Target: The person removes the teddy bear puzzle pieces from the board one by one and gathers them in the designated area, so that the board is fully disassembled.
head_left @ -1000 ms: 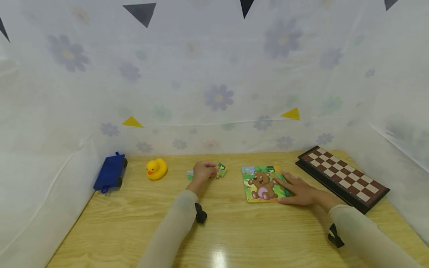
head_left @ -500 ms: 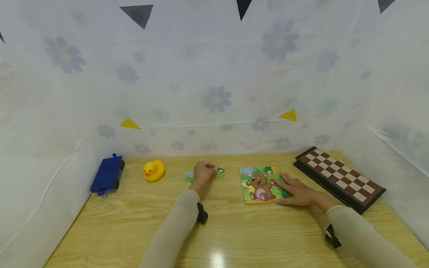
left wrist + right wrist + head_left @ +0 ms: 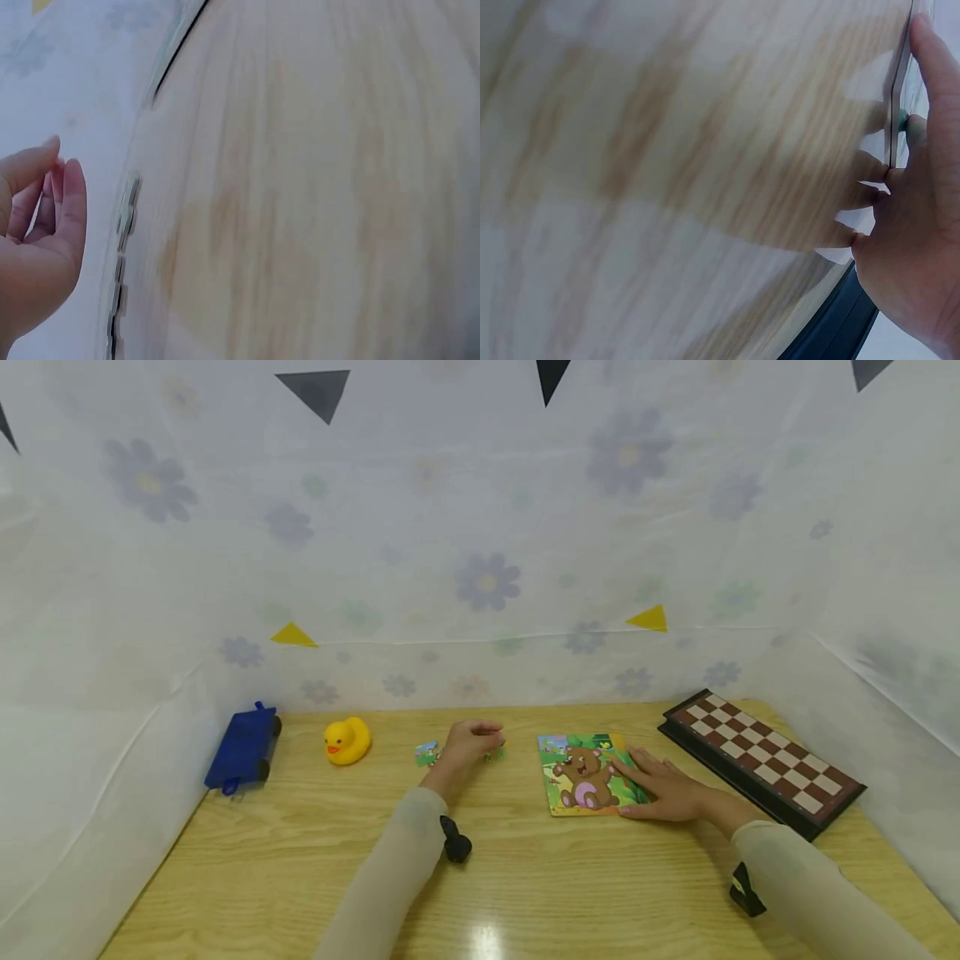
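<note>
Near the back middle of the table in the head view, my left hand hovers over small puzzle pieces. One piece shows left of it; another is mostly covered by the fingers. In the left wrist view, thumb and fingers of the left hand bend towards each other with nothing visible between them, apart from the puzzle pieces lying flat on the table. My right hand, fingers spread, rests on the right edge of a square bear picture puzzle. The right wrist view shows the hand at the puzzle's edge.
A yellow rubber duck and a blue toy cart stand at the left. A folded checkered board lies at the right, close to the right forearm. A white floral cloth encloses the wooden table at the back and sides.
A green puzzle piece, tilted at my left fingertips a second ago, now lies down, mostly hidden under the hand. The left hand has shifted slightly right. The right hand stays on the bear puzzle.
</note>
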`<action>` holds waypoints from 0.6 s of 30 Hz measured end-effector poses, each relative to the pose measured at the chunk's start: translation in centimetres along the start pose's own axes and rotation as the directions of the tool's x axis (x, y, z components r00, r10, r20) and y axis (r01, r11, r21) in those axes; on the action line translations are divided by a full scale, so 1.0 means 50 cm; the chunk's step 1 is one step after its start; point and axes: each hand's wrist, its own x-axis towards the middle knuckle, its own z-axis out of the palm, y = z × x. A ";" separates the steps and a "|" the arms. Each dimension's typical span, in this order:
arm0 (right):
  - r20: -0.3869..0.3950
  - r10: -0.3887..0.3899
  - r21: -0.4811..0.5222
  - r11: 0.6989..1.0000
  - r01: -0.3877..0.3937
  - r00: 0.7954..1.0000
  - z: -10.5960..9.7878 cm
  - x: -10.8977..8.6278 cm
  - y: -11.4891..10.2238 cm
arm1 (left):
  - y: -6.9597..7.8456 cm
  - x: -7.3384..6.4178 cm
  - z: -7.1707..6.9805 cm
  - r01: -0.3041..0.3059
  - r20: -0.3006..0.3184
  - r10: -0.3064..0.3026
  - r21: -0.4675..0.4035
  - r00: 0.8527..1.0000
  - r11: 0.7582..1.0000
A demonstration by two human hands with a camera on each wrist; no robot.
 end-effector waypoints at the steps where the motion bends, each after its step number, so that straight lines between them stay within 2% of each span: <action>1: 0.001 0.001 0.001 1.000 -0.001 1.000 0.000 0.000 0.000 | 0.001 -0.001 0.004 0.010 0.029 -0.009 -0.039 1.000 0.999; 5: 0.000 -0.001 0.002 1.000 0.001 1.000 0.001 0.000 0.002 | 0.012 -0.010 0.020 0.034 0.115 -0.016 -0.155 0.993 0.987; 10: 0.000 -0.003 0.005 1.000 0.003 1.000 0.001 0.001 0.002 | 0.017 -0.012 0.048 0.051 0.122 -0.023 -0.225 0.992 0.973; 13: 0.001 -0.003 0.010 1.000 0.002 1.000 0.001 0.001 0.002 | 0.007 -0.009 0.065 0.056 0.113 -0.032 -0.221 0.993 0.974; 18: 0.005 -0.008 0.016 1.000 0.008 1.000 0.000 0.000 0.000 | -0.006 -0.011 0.086 0.079 0.129 -0.061 -0.139 0.990 0.987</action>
